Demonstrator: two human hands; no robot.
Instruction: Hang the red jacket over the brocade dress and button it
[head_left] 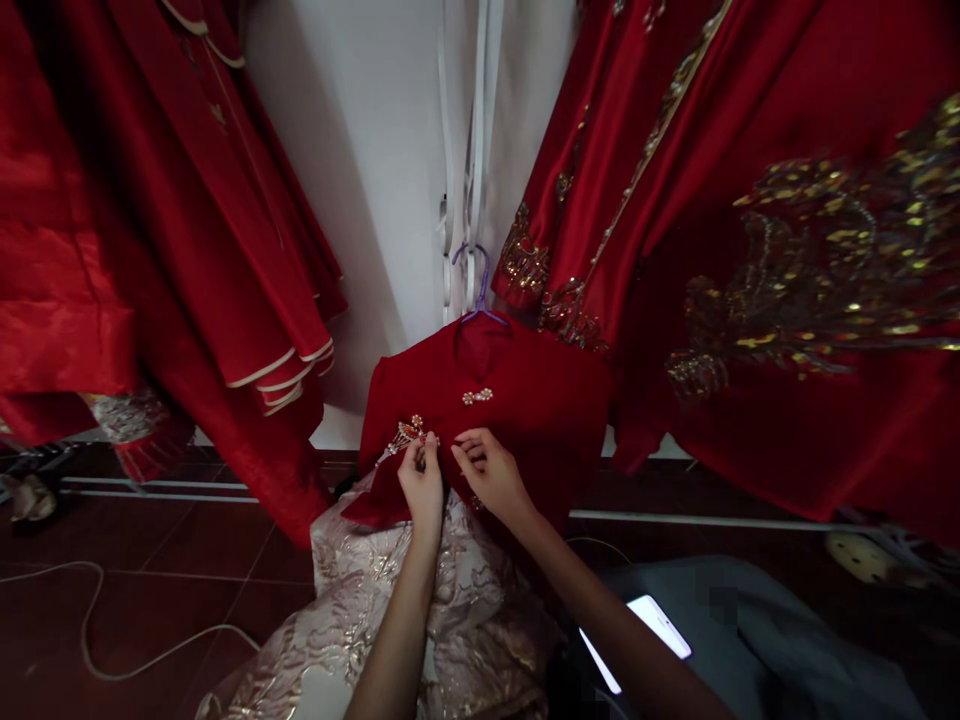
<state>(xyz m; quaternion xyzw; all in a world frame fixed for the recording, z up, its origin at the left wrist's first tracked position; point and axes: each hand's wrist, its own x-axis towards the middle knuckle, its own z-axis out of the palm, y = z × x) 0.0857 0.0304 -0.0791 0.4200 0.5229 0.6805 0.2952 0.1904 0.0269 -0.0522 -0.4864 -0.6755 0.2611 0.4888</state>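
A short red jacket (540, 420) hangs in front of me on a purple hanger (482, 290). Its front carries a beaded clasp (478, 397) near the collar and a jewelled ornament (401, 437) on the left side. My left hand (421, 485) pinches the jacket's front edge with thumb and forefinger, just right of that ornament. Close beside it, my right hand (491, 475) has thumb and forefinger brought together over the front opening; whatever lies between them is too small to make out. Below the jacket spreads a pale brocade fabric with gold patterns (375, 590).
Red garments (247, 270) hang on the left, and red gowns with gold sequins (840, 250) on the right. A lit phone (652, 625) rests on dark grey fabric (727, 600) at lower right. A white cable (94, 620) crosses the tiled floor.
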